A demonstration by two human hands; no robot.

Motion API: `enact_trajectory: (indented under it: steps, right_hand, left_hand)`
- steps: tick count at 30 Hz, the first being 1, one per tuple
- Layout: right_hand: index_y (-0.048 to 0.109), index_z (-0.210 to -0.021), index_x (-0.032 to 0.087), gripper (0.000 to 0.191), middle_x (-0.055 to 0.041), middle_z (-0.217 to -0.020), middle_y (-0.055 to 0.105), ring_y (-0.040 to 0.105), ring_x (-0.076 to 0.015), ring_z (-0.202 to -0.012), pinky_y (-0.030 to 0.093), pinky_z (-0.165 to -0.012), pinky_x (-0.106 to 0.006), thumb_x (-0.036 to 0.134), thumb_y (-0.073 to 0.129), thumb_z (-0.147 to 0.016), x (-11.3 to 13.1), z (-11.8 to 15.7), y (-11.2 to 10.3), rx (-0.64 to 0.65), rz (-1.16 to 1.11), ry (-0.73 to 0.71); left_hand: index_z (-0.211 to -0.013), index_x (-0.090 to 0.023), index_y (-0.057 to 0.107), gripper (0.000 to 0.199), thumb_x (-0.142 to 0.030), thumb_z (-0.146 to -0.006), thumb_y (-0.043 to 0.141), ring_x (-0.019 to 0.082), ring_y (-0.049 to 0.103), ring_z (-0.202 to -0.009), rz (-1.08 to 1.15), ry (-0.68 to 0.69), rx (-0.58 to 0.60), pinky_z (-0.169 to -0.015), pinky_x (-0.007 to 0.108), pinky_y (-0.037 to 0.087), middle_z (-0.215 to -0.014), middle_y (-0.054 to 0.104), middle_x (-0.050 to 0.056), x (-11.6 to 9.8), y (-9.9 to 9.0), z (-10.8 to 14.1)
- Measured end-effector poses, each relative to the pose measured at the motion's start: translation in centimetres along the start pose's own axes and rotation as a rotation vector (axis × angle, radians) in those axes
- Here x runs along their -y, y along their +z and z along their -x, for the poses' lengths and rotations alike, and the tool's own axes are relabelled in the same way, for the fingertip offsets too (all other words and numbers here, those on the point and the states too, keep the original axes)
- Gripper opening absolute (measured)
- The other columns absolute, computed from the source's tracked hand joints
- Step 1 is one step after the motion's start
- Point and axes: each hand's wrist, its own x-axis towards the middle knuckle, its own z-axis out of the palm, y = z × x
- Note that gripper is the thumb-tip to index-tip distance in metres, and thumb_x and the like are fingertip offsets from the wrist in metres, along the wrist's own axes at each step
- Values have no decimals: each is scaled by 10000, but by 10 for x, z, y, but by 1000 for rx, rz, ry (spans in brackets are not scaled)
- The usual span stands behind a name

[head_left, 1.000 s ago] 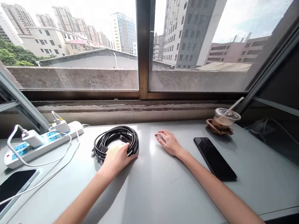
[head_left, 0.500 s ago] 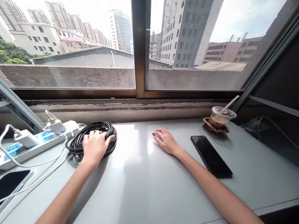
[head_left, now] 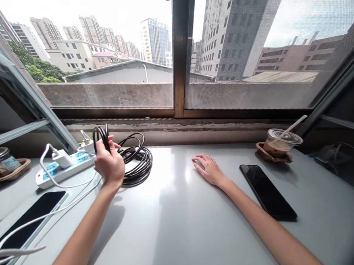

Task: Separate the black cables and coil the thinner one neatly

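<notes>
On a pale grey desk [head_left: 176, 229] in front of a window [head_left: 113, 93], 2 bare hands are at work with a black cable [head_left: 140, 168]. The left hand [head_left: 110, 165] is lifted above the left side of the desk, its fingers curled around a few loops of the cable, thumb and fingers pinching them upright. The rest of the cable lies coiled on the desk just right of that hand, with 1 loose loop standing up from the coil.

The right hand [head_left: 209, 170] rests palm down near the middle, fingers a little spread; whether anything lies under it, I cannot tell.

Left of the cable sits a white power strip [head_left: 51, 179] with 2 white chargers [head_left: 62, 158] plugged in. A white cord [head_left: 53, 212] trails over a phone [head_left: 26, 231] lying nearer the front. At the far left, a cup [head_left: 1, 158] sits in a brown holder [head_left: 23, 168].

To the right of the right hand lies a black phone [head_left: 268, 193]. Behind it, a lidded drink [head_left: 281, 144] with a straw [head_left: 294, 126] sits in a brown tray [head_left: 274, 155].
</notes>
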Motion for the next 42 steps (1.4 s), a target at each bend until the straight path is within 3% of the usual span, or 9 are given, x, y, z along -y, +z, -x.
enact_trajectory:
  steps: [7,12,14,18,22,25,30,36,42]
  right_hand:
    - [585,-1129,237,337,-66,-1165,559,502,-209,-1092,371,-956,-378,368,347,-930,-1,0,1,-3,1,-4]
    - [586,-1132,240,338,-62,-1166,559,499,-200,-1097,374,-959,-368,373,349,-930,0,0,1,-8,3,0]
    - [590,-1127,243,339,-59,-1168,558,500,-194,-1098,374,-960,-363,373,345,-932,-1,-1,1,-9,3,5]
    - [579,-1144,238,347,-57,-1179,557,499,-182,-1105,360,-977,-361,339,314,-945,-2,-2,2,-6,-2,10]
    - [562,-1171,224,347,-68,-1194,553,482,-185,-1132,337,-995,-373,280,307,-943,-3,-3,3,-1,-10,11]
    - [573,-1155,219,331,-75,-1195,551,479,-196,-1132,334,-995,-381,277,339,-929,-3,-3,4,1,-16,14]
    - [579,-1137,215,320,-74,-1192,549,486,-204,-1111,345,-978,-384,291,359,-917,-2,-2,2,10,-27,22]
    - [574,-1139,218,315,-66,-1194,546,484,-197,-1122,344,-982,-384,286,365,-913,-1,-2,2,11,-32,23]
    - [590,-1128,221,311,-67,-1171,564,503,-191,-1097,365,-961,-368,262,382,-900,-1,-2,3,-14,-32,10]
  left_hand:
    - [-968,-139,583,214,-236,-915,400,104,515,-448,179,300,-283,-477,229,369,-714,660,48,-24,-12,16]
    - [-969,-167,518,114,-170,-889,437,73,501,-417,390,509,-282,-459,204,392,-732,656,10,-27,-14,38]
    - [-1019,-177,514,159,-146,-887,431,84,540,-461,441,658,-110,-491,200,421,-703,646,-4,-27,-14,49]
    - [-959,-184,555,121,-200,-857,491,139,588,-599,202,933,453,-566,238,455,-715,639,21,-35,-11,72]
    - [-917,-162,589,291,-429,-802,575,275,575,-935,-200,873,864,-792,377,470,-958,622,116,-38,-3,92]
    - [-1008,-160,574,435,-545,-825,488,296,549,-1011,-299,808,1038,-836,405,448,-1086,574,143,-33,5,98]
    - [-1027,-162,565,290,-362,-826,503,280,621,-887,-406,629,1134,-702,344,454,-1019,614,129,-30,9,90]
    - [-1173,-191,520,338,-341,-913,364,252,661,-821,-345,467,1001,-686,304,432,-802,687,78,-29,2,57]
    - [-1005,-165,646,467,-506,-906,343,212,618,-638,35,-6,283,-615,288,433,-642,634,54,-22,-21,1]
